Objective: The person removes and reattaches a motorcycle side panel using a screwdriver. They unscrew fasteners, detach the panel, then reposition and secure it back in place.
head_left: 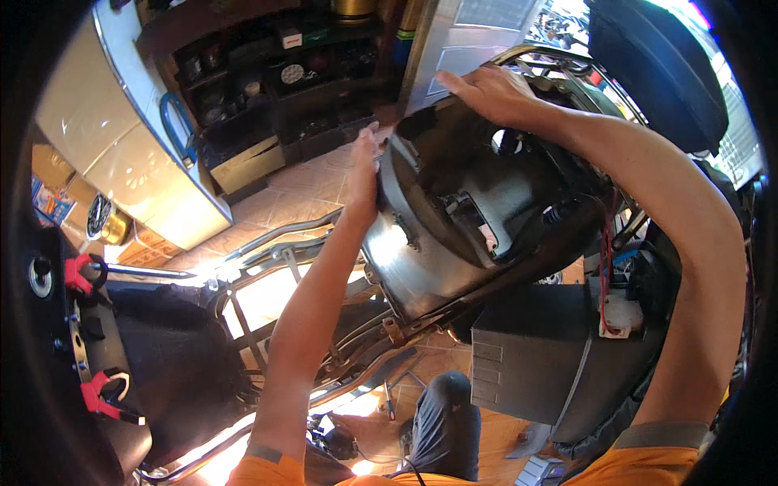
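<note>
A scooter's black plastic under-seat storage tub (429, 271) sits tilted over the bare metal scooter frame (279, 263). Its hollow inside faces up, with a round hole in the far wall and a slot-like opening at the bottom. Against the tub's left side my left hand (365, 174) is pressed, its far fingers partly hidden. My right hand (492, 91) grips the far rim, thumb stretched out to the left. Whether the tub rests fully on the frame cannot be made out.
Red-handled clamps (101, 395) are at the left. A dark grey box (527, 356) stands at the right, below a white connector with red wires (620, 316). Behind are a dark shelf (284, 105) and a metal door (470, 40). A screwdriver (390, 401) lies on the floor.
</note>
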`<action>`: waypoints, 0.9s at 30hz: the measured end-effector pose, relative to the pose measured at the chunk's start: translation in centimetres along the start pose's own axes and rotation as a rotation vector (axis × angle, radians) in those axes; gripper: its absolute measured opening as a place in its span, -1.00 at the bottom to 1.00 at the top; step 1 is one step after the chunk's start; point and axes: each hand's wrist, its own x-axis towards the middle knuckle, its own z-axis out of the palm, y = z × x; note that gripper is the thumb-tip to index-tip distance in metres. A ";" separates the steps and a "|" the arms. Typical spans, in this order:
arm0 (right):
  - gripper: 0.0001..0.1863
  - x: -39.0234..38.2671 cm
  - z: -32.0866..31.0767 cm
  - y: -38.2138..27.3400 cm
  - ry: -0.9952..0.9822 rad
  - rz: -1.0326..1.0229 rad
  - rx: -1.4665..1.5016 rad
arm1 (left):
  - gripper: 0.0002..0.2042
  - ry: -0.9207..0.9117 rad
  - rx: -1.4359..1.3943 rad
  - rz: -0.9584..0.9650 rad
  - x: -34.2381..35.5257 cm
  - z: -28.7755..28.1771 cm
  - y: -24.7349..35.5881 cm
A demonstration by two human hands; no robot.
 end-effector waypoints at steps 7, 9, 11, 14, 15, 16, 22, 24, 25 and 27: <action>0.11 -0.4 -1.2 -0.5 -0.175 -0.025 0.164 | -0.56 -0.184 0.489 -0.028 -4.5 2.8 11.3; 0.10 -0.7 -1.9 -0.5 -0.245 -0.022 0.140 | -0.59 -0.196 0.456 -0.107 -4.8 3.7 12.7; 0.11 -0.9 -2.7 -0.3 -0.234 -0.064 0.174 | -0.59 -0.194 0.314 -0.223 -4.2 4.2 13.4; 0.00 -0.8 -3.5 0.0 -0.298 -0.071 0.153 | -0.54 -0.169 0.384 -0.366 -3.7 4.1 13.5; 0.03 -0.6 -3.6 0.0 -0.284 -0.061 0.155 | -0.51 -0.198 0.331 -0.282 -3.6 4.1 13.1; 0.07 -0.5 -3.7 0.2 -0.290 -0.062 0.165 | -0.49 -0.179 0.283 -0.272 -3.5 4.1 12.6; -0.26 -1.7 -2.6 0.3 0.218 -0.219 0.097 | -0.36 -0.002 0.167 -0.323 -4.6 2.7 9.5; -0.46 -3.1 -2.9 0.3 0.340 -0.304 0.061 | -0.28 0.039 0.173 -0.319 -5.0 2.5 9.3; -0.53 -3.7 -3.0 0.1 0.283 -0.305 0.041 | -0.26 0.129 0.219 -0.283 -5.0 2.6 9.2; -0.52 -4.8 -2.9 -0.4 -0.232 -0.133 0.004 | -0.26 0.122 0.271 -0.258 -5.2 2.9 9.4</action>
